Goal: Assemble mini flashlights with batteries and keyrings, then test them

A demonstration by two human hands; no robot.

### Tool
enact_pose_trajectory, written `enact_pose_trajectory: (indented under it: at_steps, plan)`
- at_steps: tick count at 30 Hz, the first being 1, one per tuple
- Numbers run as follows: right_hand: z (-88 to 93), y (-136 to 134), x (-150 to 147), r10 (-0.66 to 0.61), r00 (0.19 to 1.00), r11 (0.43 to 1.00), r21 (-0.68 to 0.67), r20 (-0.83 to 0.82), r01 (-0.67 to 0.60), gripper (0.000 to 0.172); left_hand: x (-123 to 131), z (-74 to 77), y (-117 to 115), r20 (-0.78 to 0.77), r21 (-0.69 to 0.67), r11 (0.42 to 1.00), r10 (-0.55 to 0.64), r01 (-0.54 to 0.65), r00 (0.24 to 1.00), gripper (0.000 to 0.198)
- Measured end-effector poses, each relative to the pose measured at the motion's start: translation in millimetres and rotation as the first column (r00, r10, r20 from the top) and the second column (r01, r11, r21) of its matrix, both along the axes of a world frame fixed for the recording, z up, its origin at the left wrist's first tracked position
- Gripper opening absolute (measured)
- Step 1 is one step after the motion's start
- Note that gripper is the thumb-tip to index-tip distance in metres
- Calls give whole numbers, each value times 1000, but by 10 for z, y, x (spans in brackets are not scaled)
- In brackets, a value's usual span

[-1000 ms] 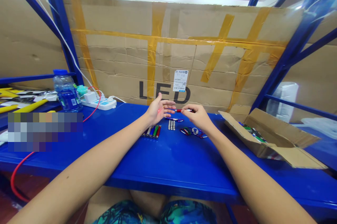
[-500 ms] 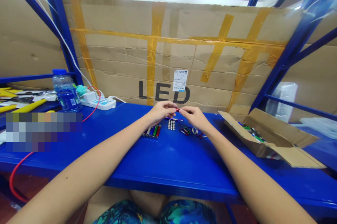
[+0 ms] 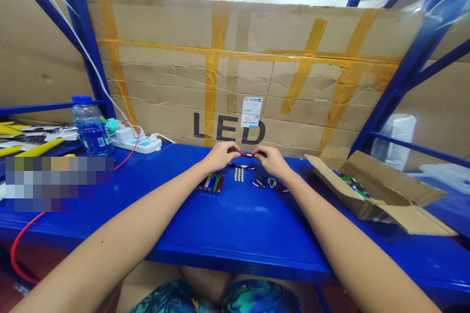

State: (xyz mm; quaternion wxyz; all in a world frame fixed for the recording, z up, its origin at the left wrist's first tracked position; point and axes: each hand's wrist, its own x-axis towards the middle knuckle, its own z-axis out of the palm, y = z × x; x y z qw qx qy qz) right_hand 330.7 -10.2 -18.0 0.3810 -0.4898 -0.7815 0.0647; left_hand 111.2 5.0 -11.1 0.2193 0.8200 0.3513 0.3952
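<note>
A slim red tube (image 3: 246, 155), which looks like a small keychain flashlight, lies level between my hands just above the table. My left hand (image 3: 221, 157) pinches its left end. At its right end my right hand (image 3: 272, 161) has fingers closed around the tip, near a thin red loop. Just below, a purple tube with a clip (image 3: 242, 167) lies on the table. Silver button cells (image 3: 239, 175) stand in neat rows nearer to me. Coloured tubes (image 3: 212, 183) lie side by side under my left wrist. Several carabiners (image 3: 270, 183) are grouped by my right wrist.
An open cardboard box (image 3: 382, 205) with coloured tubes inside stands at right on the blue table (image 3: 235, 227). On the left are a bottle (image 3: 91, 129), a power strip (image 3: 137, 143) and a red cable (image 3: 22, 234). A large cardboard sheet (image 3: 165, 87) closes off the back.
My hands have moved slightly apart and lower, so more of the red tube shows between them. The things lying on the table have stayed in place.
</note>
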Motion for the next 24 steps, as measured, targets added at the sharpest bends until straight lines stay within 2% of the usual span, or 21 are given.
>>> enact_pose_trajectory:
  at_steps: [4, 9, 15, 24]
  plan:
    - [-30, 42, 28, -14, 1000, 1000, 17, 15, 13, 20, -36, -18, 104, -107, 46, 998, -27, 32, 994, 12]
    - [-65, 87, 44, -40, 983, 996, 81, 179, 26, 26, -95, -48, 215, -232, 128, 992, 14, 16, 973, 18]
    - [-79, 72, -4, -98, 873, 990, 134, 477, 38, 32, -107, -103, 326, -283, 133, 991, 57, -20, 957, 20]
    - [-137, 86, -32, -111, 808, 993, 93, 578, 70, 35, 0, -178, 394, -283, 78, 996, 64, -43, 957, 15]
